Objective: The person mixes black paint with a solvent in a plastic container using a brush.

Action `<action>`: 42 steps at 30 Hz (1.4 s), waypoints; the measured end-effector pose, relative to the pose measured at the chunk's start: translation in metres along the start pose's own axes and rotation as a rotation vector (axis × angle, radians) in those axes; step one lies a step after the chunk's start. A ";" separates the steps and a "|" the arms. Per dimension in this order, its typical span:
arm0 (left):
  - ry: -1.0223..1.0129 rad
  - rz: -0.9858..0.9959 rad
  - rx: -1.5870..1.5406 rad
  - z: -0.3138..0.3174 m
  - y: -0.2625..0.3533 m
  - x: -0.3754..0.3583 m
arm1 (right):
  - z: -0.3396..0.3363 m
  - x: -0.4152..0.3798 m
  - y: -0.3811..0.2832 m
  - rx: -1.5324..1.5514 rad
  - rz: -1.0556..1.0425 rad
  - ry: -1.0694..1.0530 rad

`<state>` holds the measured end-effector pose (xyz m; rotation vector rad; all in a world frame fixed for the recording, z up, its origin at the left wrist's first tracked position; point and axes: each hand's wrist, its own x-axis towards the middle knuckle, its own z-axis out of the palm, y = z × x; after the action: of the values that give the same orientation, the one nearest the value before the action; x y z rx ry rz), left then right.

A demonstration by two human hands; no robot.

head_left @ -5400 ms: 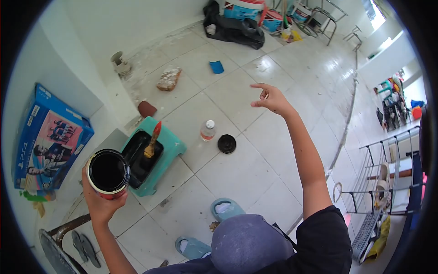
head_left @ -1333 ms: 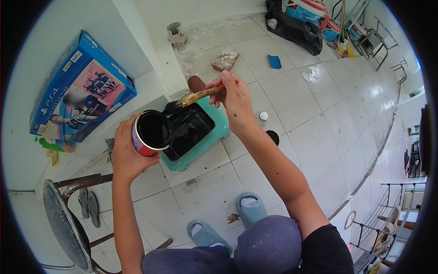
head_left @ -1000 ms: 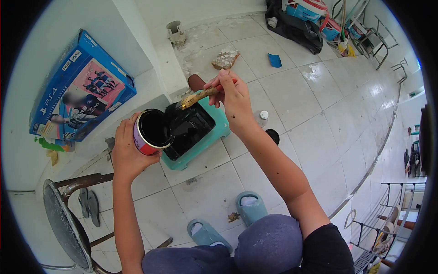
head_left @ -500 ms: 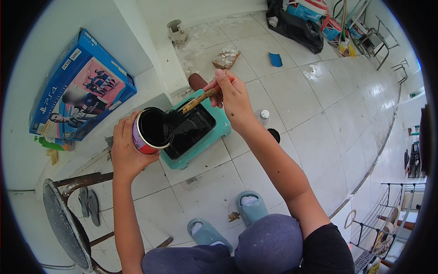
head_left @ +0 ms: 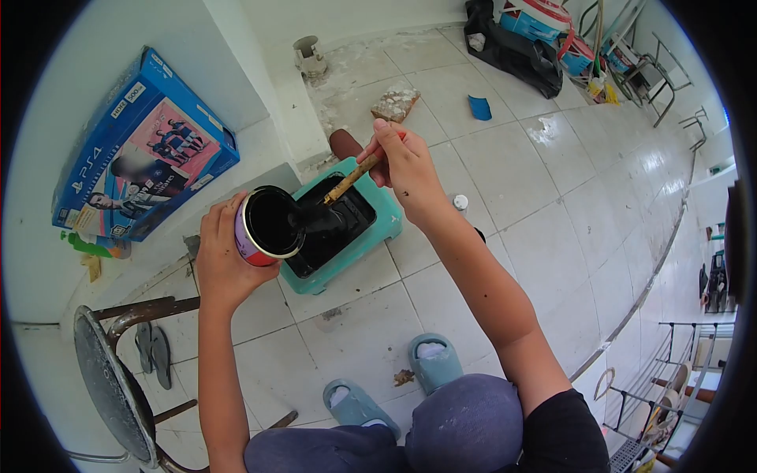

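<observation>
My left hand (head_left: 223, 256) grips a paint can (head_left: 251, 236) with a purple and red label. The can is tipped to the right, and its mouth shows glossy black paint (head_left: 272, 221). Between my right hand's closed fingers (head_left: 398, 162) is a paintbrush (head_left: 347, 181), yellowish-brown with a red upper end. Its lower end points down into black and I cannot make out the bristles. Below both hands lies a black tray (head_left: 364, 211) holding dark paint. It rests on a teal plastic stool (head_left: 386, 225), and the can's rim overhangs the tray's left side.
A PS4 box (head_left: 146, 150) leans against the wall at left. Near the front left stands a round stool (head_left: 110, 386), with flip-flops (head_left: 160, 355) beside it. A white-capped bottle (head_left: 460, 203) is right of the teal stool. A stone chunk (head_left: 396, 104) lies beyond.
The brush's lower end has shifted slightly right and down over the tray. A broader dark band now shows between the can's mouth and the tray. My left hand keeps its hold.
</observation>
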<state>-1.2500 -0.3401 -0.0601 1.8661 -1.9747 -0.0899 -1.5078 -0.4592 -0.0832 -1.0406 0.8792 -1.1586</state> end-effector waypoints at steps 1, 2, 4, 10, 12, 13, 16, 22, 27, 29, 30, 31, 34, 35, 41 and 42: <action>0.021 0.022 0.005 0.001 -0.001 0.000 | 0.001 0.001 -0.001 0.004 0.013 -0.001; 0.041 0.045 0.009 0.002 -0.002 0.000 | 0.003 0.003 -0.002 0.004 0.011 -0.005; 0.046 0.040 0.011 0.002 -0.001 0.001 | 0.004 0.008 -0.005 0.027 0.077 -0.003; 0.070 0.050 0.038 0.005 -0.003 0.000 | 0.006 0.015 -0.003 0.028 0.118 -0.007; 0.099 0.045 0.039 0.004 -0.003 0.001 | 0.005 0.017 -0.003 0.024 0.138 -0.022; 0.093 0.040 0.037 0.004 -0.002 0.001 | 0.004 0.017 -0.002 0.024 0.169 -0.022; 0.099 0.038 0.030 0.005 -0.003 0.001 | 0.003 0.018 0.001 -0.005 0.191 -0.029; 0.124 0.045 0.030 0.009 -0.006 0.002 | -0.001 0.022 0.005 -0.023 0.276 -0.028; 0.121 0.027 0.027 0.011 -0.006 0.002 | -0.004 0.025 0.012 0.030 0.325 -0.024; 0.127 0.029 0.028 0.011 -0.007 0.003 | -0.005 0.026 0.016 0.049 0.344 -0.017; 0.126 0.028 0.028 0.012 -0.008 0.002 | -0.007 0.027 0.019 0.098 0.361 -0.020; 0.137 0.013 0.041 0.013 -0.008 0.002 | -0.009 0.028 0.022 0.146 0.378 -0.024; 0.154 -0.022 0.057 0.013 -0.010 0.001 | -0.016 0.029 0.028 0.229 0.372 0.000; 0.161 -0.040 0.059 0.013 -0.011 0.001 | -0.018 0.029 0.029 0.229 0.373 -0.001; 0.227 -0.150 -0.089 0.013 -0.021 -0.002 | -0.028 0.019 0.037 0.172 0.234 0.043; 0.225 -0.149 -0.090 0.014 -0.024 -0.003 | -0.026 0.016 0.041 0.114 0.184 -0.010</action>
<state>-1.2319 -0.3431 -0.0816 1.8742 -1.6552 -0.0108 -1.5177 -0.4767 -0.1308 -0.8540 0.8721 -1.0350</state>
